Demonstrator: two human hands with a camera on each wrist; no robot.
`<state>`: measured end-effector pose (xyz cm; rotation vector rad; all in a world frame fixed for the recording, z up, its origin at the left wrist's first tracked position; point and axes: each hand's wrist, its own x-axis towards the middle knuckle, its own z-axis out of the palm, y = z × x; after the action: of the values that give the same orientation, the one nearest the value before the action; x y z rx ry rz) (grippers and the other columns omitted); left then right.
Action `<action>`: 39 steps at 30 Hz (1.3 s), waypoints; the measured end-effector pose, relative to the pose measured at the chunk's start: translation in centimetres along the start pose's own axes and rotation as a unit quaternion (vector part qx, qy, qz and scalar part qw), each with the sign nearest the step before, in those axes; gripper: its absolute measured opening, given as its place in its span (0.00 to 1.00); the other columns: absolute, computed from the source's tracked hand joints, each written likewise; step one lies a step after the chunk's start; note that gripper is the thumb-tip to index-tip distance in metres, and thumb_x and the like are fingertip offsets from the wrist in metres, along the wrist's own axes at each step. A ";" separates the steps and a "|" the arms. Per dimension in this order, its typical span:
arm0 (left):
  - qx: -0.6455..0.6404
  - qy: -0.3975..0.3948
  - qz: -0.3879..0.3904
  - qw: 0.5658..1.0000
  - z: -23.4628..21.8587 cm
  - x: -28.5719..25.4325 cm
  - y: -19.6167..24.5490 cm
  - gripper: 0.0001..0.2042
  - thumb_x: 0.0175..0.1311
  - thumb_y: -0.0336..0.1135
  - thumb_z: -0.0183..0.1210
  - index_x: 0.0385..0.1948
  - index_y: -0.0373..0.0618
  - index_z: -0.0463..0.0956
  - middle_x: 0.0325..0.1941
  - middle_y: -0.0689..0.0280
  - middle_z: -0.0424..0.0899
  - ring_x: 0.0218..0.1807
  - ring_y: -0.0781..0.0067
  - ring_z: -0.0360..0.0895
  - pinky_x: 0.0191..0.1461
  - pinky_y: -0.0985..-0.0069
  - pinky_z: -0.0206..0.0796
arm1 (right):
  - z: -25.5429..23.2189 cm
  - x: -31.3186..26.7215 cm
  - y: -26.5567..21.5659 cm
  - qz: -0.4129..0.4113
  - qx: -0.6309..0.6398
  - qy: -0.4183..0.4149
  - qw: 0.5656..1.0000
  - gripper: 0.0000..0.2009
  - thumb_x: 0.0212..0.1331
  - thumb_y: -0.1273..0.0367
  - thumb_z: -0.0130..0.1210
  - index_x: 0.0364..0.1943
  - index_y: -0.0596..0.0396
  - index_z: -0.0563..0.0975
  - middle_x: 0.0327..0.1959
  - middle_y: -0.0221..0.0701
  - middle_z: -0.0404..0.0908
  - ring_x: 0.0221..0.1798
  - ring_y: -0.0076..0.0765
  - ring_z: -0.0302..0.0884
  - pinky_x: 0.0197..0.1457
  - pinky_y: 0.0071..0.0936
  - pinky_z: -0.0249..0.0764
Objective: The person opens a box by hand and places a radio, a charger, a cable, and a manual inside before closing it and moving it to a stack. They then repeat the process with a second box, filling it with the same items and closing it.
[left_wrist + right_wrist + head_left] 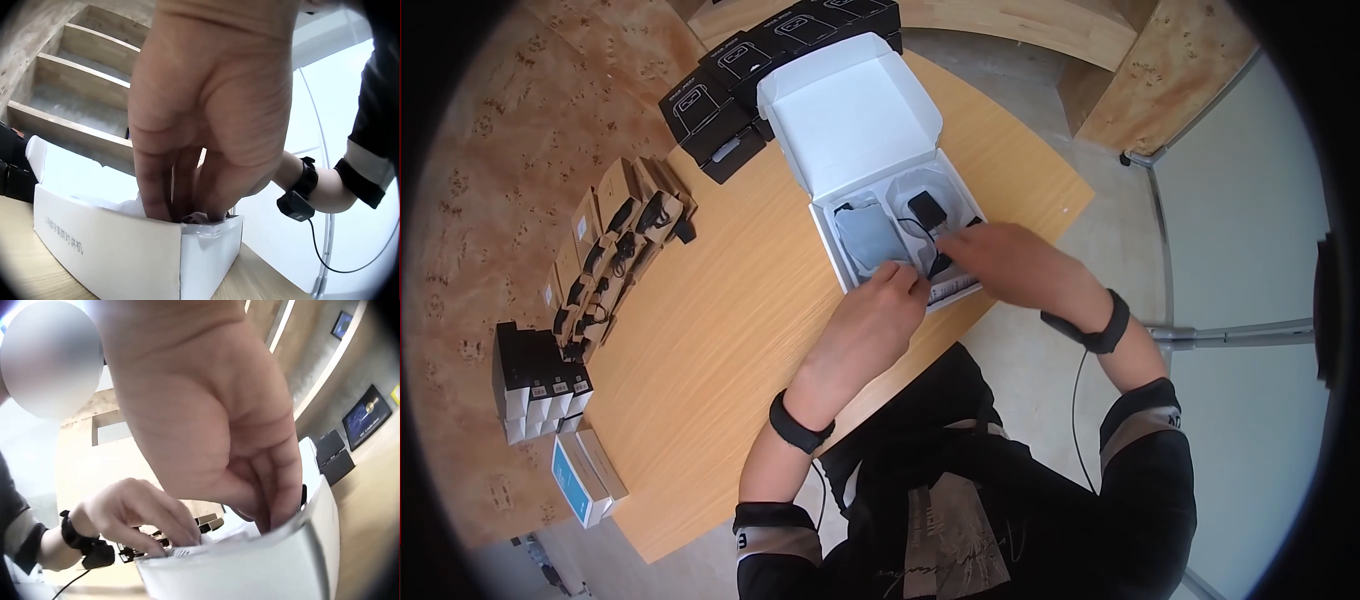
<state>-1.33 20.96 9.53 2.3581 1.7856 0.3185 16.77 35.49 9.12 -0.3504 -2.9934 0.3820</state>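
An open white box holds a pale grey-blue wrapped item in its left section. On the right side lie a black power adapter and a thin black cable. My left hand reaches over the front wall, fingers bent down inside beside the wrapped item, close to clear plastic at the corner. From the right, my right hand dips its fingers into the right section, right by a black piece. The walls hide the fingertips, so I cannot tell what either hand grips.
The box's white lid stands raised at the back. Behind it sit several black boxes. Along the table's left edge are brown cartons with black cabled devices, a stack of black-and-white boxes and a blue-and-white box.
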 end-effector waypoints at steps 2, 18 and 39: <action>0.009 0.021 0.010 1.000 0.2 0.0 0.1 0.16 0.55 0.21 0.56 0.46 0.33 0.79 0.45 0.58 0.79 0.54 0.59 0.74 0.54 0.67 0.73 | 0.4 -0.2 -0.1 -0.008 -0.001 0.013 1.000 0.14 0.53 0.80 0.54 0.46 0.58 0.77 0.38 0.39 0.81 0.45 0.49 0.80 0.45 0.40 0.77; 0.025 0.037 -0.016 0.999 2.4 -2.4 0.7 0.12 0.61 0.34 0.60 0.42 0.36 0.78 0.37 0.56 0.82 0.47 0.59 0.79 0.55 0.68 0.69 | 4.2 -2.0 -3.1 -0.016 0.007 0.224 0.974 0.06 0.53 0.73 0.62 0.36 0.55 0.81 0.31 0.32 0.81 0.39 0.39 0.79 0.52 0.36 0.74; 0.095 0.087 -0.120 0.984 2.0 -13.4 3.3 0.14 0.50 0.27 0.56 0.41 0.35 0.78 0.32 0.62 0.78 0.41 0.64 0.76 0.48 0.72 0.70 | 3.2 7.3 4.0 0.147 0.196 0.289 0.925 0.21 0.64 0.63 0.62 0.55 0.64 0.76 0.42 0.41 0.85 0.43 0.43 0.84 0.44 0.36 0.78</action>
<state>-1.20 7.16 7.52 2.2585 2.2492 0.3428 10.13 40.26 5.53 -0.7228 -2.2267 0.7395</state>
